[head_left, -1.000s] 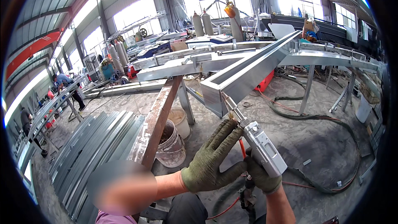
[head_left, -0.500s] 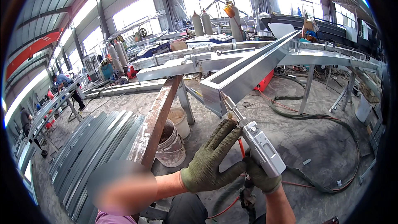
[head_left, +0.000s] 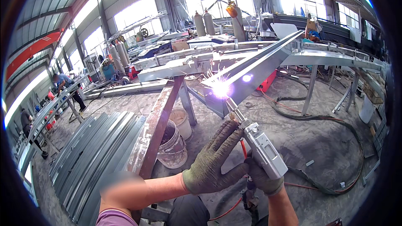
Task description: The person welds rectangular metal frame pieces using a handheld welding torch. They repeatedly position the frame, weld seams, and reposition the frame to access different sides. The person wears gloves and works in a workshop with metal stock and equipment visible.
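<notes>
A silver handheld welding gun [head_left: 266, 152] is gripped in my gloved right hand [head_left: 264, 181], whose fingers are partly hidden behind its body. Its nozzle points up and left at the near end of a long shiny metal channel [head_left: 264, 79]. At that corner a bright violet-white welding arc [head_left: 220, 88] burns, throwing sparks up and to the left and hiding the joint. My left hand [head_left: 214, 161], in a dark green glove, is stretched out flat beside the gun, fingertips against its front below the nozzle and thumb toward the right hand.
A rusty brown beam [head_left: 157, 125] runs on the left, next to two dirty buckets [head_left: 172, 150]. Grey metal profiles [head_left: 96, 150] lie stacked on the floor. Hoses [head_left: 335, 119] loop at right. Gas cylinders [head_left: 208, 23] stand behind; two people [head_left: 65, 83] are far left.
The arc has lit at the channel's near corner, with sparks and a violet glow. The gun and both hands are almost where they were. A far person at left has shifted slightly.
</notes>
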Tool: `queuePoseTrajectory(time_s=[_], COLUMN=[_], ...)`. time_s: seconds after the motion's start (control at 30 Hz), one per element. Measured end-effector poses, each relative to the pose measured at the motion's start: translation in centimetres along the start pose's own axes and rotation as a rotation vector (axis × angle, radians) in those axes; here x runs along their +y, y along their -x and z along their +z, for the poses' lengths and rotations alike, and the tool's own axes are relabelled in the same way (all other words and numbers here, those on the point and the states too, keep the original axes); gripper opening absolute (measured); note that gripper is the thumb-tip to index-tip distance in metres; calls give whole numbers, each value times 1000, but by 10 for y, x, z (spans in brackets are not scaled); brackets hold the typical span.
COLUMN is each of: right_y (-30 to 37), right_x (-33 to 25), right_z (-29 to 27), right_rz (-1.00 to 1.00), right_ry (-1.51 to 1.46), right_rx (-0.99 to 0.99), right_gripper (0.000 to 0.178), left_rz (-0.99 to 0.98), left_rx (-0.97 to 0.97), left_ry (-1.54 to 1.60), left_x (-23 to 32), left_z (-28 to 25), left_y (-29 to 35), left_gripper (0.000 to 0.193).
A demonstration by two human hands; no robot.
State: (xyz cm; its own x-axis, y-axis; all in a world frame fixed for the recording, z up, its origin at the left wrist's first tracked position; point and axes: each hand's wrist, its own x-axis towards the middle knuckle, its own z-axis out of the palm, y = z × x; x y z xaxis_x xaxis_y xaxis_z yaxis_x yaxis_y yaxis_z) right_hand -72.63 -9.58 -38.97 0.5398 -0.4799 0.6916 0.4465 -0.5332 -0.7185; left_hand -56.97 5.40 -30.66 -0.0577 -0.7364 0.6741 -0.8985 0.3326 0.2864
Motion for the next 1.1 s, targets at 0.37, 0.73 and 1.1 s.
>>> queuePoseTrajectory(time_s=[0.37,0.73,1.1], right_y=[-2,9,22], right_x=[-3,-16,-17], right_z=[0,-2,-13], right_rz=[61,175,307], right_ry=[-43,56,-199], right_rx=[-16,83,137], right_gripper=[12,14,31], left_rz=[-5,33,-547], left_rx=[3,-7,-209], left_ry=[17,48,590], left_x=[-3,5,11], left_z=[4,0,45], left_y=[3,3,61], left_gripper=[90,95,95])
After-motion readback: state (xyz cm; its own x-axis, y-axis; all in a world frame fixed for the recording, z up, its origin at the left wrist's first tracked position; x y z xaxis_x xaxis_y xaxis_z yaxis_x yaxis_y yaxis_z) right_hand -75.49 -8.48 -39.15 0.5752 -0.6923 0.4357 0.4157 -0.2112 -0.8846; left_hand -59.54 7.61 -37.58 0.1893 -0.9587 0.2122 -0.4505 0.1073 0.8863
